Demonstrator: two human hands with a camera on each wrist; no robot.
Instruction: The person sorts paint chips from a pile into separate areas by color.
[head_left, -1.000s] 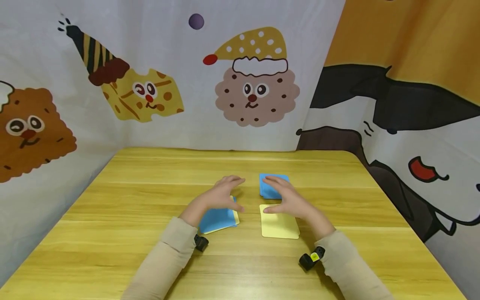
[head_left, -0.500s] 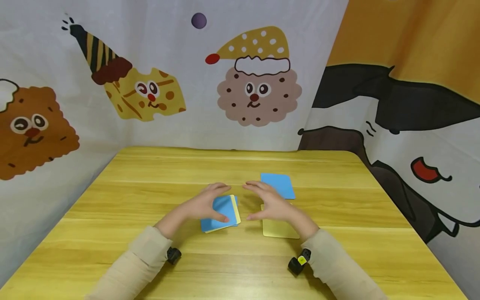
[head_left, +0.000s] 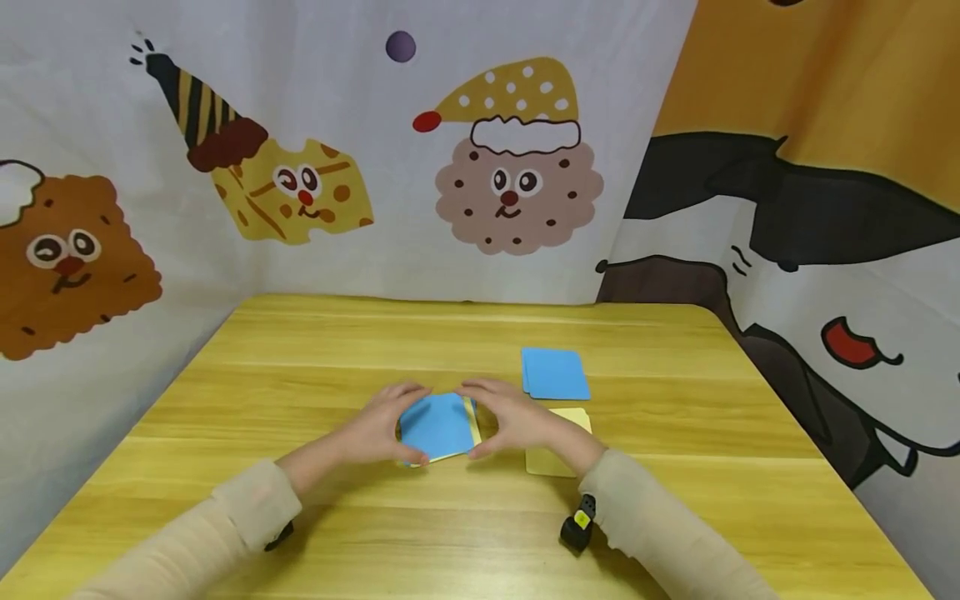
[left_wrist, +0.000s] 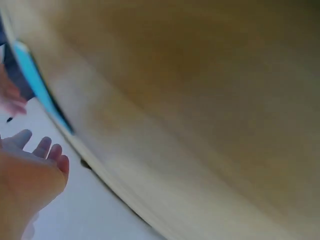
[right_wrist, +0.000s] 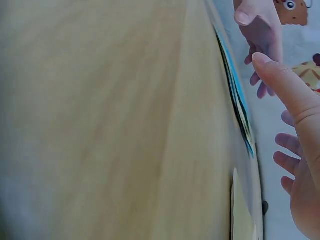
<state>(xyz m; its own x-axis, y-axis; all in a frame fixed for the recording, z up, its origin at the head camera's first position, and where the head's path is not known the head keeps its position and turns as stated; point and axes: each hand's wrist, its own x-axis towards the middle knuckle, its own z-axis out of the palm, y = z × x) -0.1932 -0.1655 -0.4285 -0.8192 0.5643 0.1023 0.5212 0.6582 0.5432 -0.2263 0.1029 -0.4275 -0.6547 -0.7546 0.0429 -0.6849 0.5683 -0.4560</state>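
A slightly fanned stack of blue and yellow square cards (head_left: 438, 427) lies at the middle of the table, a blue one on top. My left hand (head_left: 375, 432) curves loosely by its left side, thumb near the front edge and fingers near the back corner. On the other side my right hand (head_left: 517, 419) mirrors it, thumb and fingers spread at the right edge. In the right wrist view a gap shows between my right hand (right_wrist: 305, 165) and the stack's layered edge (right_wrist: 236, 85). Neither hand grips a card.
Several blue cards (head_left: 557, 374) lie squared up at the back right. Yellow cards (head_left: 546, 463) sit in front of them, partly hidden under my right wrist. The wooden table (head_left: 300, 333) meets a printed cloth (head_left: 390, 208) at its back edge.
My left hand has moved left off the stack's top to its left side. My right hand has moved left from over the separate blue and yellow cards to the stack's right side.
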